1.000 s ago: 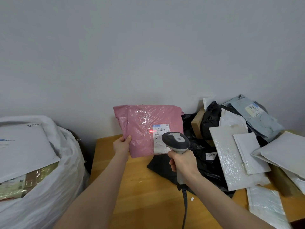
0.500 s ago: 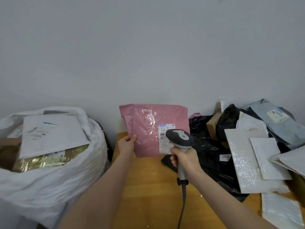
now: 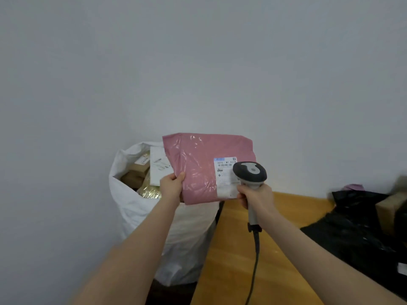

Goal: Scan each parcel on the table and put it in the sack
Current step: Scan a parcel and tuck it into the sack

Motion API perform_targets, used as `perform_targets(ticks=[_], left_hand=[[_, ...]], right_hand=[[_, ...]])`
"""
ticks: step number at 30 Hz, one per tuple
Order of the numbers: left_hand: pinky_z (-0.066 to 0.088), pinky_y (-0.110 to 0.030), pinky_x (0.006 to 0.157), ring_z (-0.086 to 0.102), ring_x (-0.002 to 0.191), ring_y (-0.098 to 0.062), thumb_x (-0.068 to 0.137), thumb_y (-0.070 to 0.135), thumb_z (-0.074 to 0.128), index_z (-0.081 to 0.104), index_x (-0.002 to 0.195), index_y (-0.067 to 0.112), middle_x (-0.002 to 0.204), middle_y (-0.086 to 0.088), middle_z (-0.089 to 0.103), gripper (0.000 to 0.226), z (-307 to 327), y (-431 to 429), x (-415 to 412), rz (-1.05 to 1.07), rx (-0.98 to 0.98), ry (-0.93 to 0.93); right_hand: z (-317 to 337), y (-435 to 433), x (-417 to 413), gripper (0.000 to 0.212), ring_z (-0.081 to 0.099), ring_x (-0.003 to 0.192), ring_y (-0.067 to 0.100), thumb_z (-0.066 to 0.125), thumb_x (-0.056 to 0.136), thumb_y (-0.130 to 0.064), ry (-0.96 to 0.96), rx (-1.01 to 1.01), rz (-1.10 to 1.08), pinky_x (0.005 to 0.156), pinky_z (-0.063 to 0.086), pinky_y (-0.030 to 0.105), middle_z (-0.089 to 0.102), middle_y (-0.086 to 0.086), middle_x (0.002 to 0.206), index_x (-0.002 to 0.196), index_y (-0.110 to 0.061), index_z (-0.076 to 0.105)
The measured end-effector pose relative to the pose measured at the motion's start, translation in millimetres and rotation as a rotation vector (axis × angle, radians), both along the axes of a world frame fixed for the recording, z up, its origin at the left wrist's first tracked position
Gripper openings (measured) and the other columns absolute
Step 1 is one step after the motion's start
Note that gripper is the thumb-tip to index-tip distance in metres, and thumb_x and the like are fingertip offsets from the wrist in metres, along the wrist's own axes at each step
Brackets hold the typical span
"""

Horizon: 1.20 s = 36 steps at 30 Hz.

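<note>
Now gripping the pink parcel [image 3: 198, 164] by its lower left edge with the left hand [image 3: 172, 186], upright over the white sack's [image 3: 136, 208] right rim; clenching the scanner [image 3: 250, 172] handle in the right hand [image 3: 255, 195], head before the label. Rightward, bench [image 3: 233, 249] with black bags [image 3: 356, 227].

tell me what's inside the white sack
In the white sack: brown boxes, a white mailer, a gold packet. The pink parcel covers part of its mouth; deeper contents are hidden.

The wooden table [image 3: 237, 249] carries black parcels [image 3: 356, 230] and a cardboard box [image 3: 385, 208] at its right.
</note>
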<state>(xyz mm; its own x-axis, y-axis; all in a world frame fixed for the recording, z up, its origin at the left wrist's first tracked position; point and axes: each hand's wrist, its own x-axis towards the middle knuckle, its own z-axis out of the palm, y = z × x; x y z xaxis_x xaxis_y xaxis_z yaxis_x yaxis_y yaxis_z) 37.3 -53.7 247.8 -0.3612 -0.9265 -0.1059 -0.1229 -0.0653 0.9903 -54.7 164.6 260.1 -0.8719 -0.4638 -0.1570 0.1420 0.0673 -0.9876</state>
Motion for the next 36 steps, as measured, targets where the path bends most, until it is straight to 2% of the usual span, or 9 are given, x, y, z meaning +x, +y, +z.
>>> perform_targets(ticks=[6, 9, 14, 20, 24, 27, 29, 32, 36], left_hand=[[0.052, -0.044, 0.09, 0.065, 0.095, -0.032, 0.086, 0.018, 0.066, 0.07, 0.1, 0.008, 0.097, -0.011, 0.07, 0.017, 24.3, -101.3, 46.3, 0.125, -0.147, -0.103], [0.047, -0.035, 0.091, 0.063, 0.104, -0.032, 0.087, 0.014, 0.064, 0.062, 0.118, 0.007, 0.11, -0.011, 0.068, 0.032, 28.9, -163.6, 60.3, 0.113, -0.273, -0.183], [0.039, -0.033, 0.093, 0.052, 0.12, -0.032, 0.093, 0.012, 0.053, 0.025, 0.149, 0.01, 0.136, -0.016, 0.051, 0.063, 11.6, -248.0, 66.5, -0.102, -0.534, -0.647], [0.045, -0.035, 0.093, 0.058, 0.112, -0.026, 0.099, 0.013, 0.036, 0.059, 0.125, 0.012, 0.124, -0.011, 0.061, 0.034, 2.6, -310.0, 54.4, -0.29, -0.848, -1.098], [0.045, -0.037, 0.092, 0.053, 0.113, -0.025, 0.097, 0.019, 0.039, 0.06, 0.12, 0.018, 0.127, -0.008, 0.052, 0.031, 20.8, -320.1, 32.0, -0.323, -1.106, -1.218], [0.048, -0.038, 0.092, 0.057, 0.111, -0.022, 0.091, 0.032, 0.048, 0.063, 0.117, 0.031, 0.122, 0.003, 0.06, 0.031, 28.1, -310.4, 5.9, -0.556, -0.947, -0.909], [0.041, -0.039, 0.103, 0.051, 0.123, -0.024, 0.095, 0.029, 0.05, 0.051, 0.136, 0.029, 0.135, -0.003, 0.056, 0.041, 23.0, -295.4, -7.4, -0.827, -0.756, -0.818], [0.025, -0.041, 0.115, 0.034, 0.139, -0.025, 0.093, 0.052, 0.051, 0.032, 0.148, 0.031, 0.154, -0.002, 0.033, 0.062, 6.3, -286.2, -12.0, -0.992, -0.647, -1.026], [0.025, -0.041, 0.115, 0.033, 0.139, -0.025, 0.088, 0.056, 0.057, 0.037, 0.145, 0.032, 0.154, -0.003, 0.032, 0.065, -5.5, -301.6, -5.6, -0.973, -0.643, -1.117]], right_hand=[[20.1, -112.1, 20.9, 0.008, 0.06, 0.051, 0.012, 0.069, 0.08, -0.008, 0.131, 0.038, 0.093, 0.059, 0.054, 0.028, 0.067, 0.002, 0.062, 0.087, -0.008, 0.063], [27.4, -187.0, 29.9, 0.004, 0.061, 0.052, 0.011, 0.068, 0.08, -0.01, 0.2, 0.063, 0.129, 0.06, 0.055, 0.028, 0.066, -0.001, 0.058, 0.078, -0.01, 0.065], [25.1, -294.3, 33.4, 0.007, 0.068, 0.067, 0.022, 0.066, 0.078, -0.014, 0.317, 0.212, 0.199, 0.069, 0.056, 0.037, 0.071, 0.006, 0.073, 0.084, -0.011, 0.064], [7.1, -363.4, 30.8, 0.012, 0.059, 0.065, 0.013, 0.06, 0.075, -0.03, 0.446, 0.567, 0.324, 0.053, 0.044, 0.023, 0.063, 0.0, 0.07, 0.076, -0.018, 0.062], [4.6, -381.9, 26.4, 0.018, 0.066, 0.08, 0.021, 0.068, 0.068, -0.021, 0.237, 0.391, 0.338, 0.073, 0.057, 0.037, 0.07, 0.008, 0.085, 0.085, -0.016, 0.068], [14.6, -382.0, 13.9, 0.017, 0.061, 0.078, 0.016, 0.073, 0.073, -0.009, 0.199, 0.328, 0.33, 0.068, 0.05, 0.03, 0.064, 0.003, 0.082, 0.09, -0.01, 0.067], [23.1, -374.4, 1.5, 0.011, 0.056, 0.074, 0.017, 0.071, 0.077, -0.006, 0.151, 0.304, 0.259, 0.064, 0.044, 0.027, 0.059, 0.002, 0.076, 0.085, -0.009, 0.065], [32.5, -356.0, -21.9, 0.007, 0.052, 0.065, 0.021, 0.064, 0.078, -0.002, 0.077, 0.288, 0.16, 0.06, 0.042, 0.029, 0.054, 0.007, 0.07, 0.08, -0.006, 0.059], [34.8, -338.1, -44.6, 0.009, 0.055, 0.062, 0.022, 0.063, 0.079, -0.001, 0.022, 0.232, 0.112, 0.06, 0.047, 0.029, 0.059, 0.011, 0.075, 0.088, -0.003, 0.062]])
